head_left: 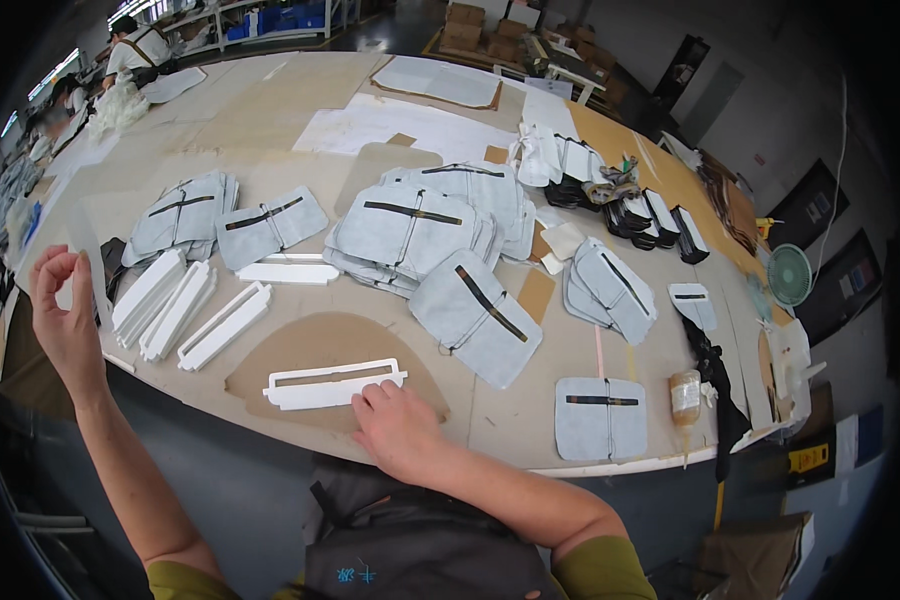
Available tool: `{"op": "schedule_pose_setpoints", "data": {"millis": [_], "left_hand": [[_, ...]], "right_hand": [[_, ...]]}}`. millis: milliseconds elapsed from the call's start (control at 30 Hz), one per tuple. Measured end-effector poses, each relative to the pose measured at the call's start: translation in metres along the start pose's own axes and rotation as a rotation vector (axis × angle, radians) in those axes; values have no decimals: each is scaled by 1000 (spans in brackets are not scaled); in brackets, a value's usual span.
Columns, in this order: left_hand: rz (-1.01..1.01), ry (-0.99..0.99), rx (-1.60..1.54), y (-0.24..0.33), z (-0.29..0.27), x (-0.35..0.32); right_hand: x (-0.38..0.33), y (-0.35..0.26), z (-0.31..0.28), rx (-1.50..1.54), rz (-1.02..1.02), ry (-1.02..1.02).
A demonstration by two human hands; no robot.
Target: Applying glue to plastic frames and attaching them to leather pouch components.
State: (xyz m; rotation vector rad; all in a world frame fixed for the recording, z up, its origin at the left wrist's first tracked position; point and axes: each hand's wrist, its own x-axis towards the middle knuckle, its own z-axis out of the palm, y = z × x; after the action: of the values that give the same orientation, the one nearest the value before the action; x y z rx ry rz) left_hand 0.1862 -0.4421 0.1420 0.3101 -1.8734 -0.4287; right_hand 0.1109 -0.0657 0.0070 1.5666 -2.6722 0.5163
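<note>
My left hand [68, 310] is raised at the table's left edge, fingers curled and thumb pinched around a thin translucent strip [98, 290], whose outline is faint. In front of me a white slotted frame [310, 392] lies on a brown round-edged board [270, 350]. The fingers of my right hand [395, 420] are bent over the frame's right end, pressing on it. More white slotted frames [175, 310] lie in a group near my left hand. Beyond the board, grey fabric panels [405, 230] with dark slits are heaped, one panel [477, 317] slanting toward me.
At right are a stack of panels [610, 290], a single panel [600, 420], a bottle of amber liquid [685, 400] and a black strap [715, 375]. Bundles of black-and-white pieces [640, 220] stand farther back. A green fan [790, 275] is past the right edge. Another person [135, 50] sits far left.
</note>
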Motion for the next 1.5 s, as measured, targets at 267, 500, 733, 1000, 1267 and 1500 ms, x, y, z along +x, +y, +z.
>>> {"op": "schedule_pose_setpoints", "data": {"millis": [267,500,733,1000,1267,1500], "left_hand": [[278,-304,-91,150,45,-12],[373,-464,-205,212,79,-31],[420,-959,-521,273,128,-71],[510,-1250,-757,348,165,-119],[415,-1367,-784,374,181,-148],[-474,-1369,-1050,317,203,-185]], "right_hand": [[21,21,12,34,24,90],[-10,28,-25,322,2,344],[-137,125,-127,716,163,941],[-180,115,-183,360,275,638],[-215,140,-165,507,292,571],[-251,166,-156,930,564,731]]}}
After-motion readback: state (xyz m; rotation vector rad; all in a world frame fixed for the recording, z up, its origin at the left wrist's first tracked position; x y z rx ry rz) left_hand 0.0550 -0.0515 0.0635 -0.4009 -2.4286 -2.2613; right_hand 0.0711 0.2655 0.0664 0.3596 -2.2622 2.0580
